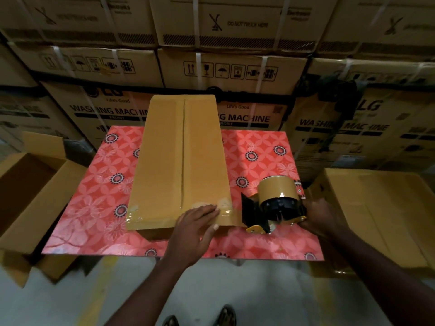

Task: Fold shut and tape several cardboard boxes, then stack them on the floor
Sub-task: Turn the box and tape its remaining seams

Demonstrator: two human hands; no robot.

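Left hand (200, 222) lies flat, fingers straight, and presses on the near end of the long box (164, 161), right on the strip of tape (141, 216) that runs across that edge. Right hand (322, 220) is curled round the tape dispenser (275, 205), which sits just beside the box's near right corner. The box lies closed on the red patterned surface (259, 241), with tape already down its centre seam.

The strip appears to run on from the corner into the dispenser, so the cut looks like the risky part. A tug away without a clean tear could peel the fresh tape off the corner or drag the light box sideways under the palm. Pulling at a slant could wrinkle the tape or leave it stuck to itself. The toothed edge sits close to the left fingertips, so a slip could nick them. Pressing unevenly may leave bubbles, and the end flap could later lift.
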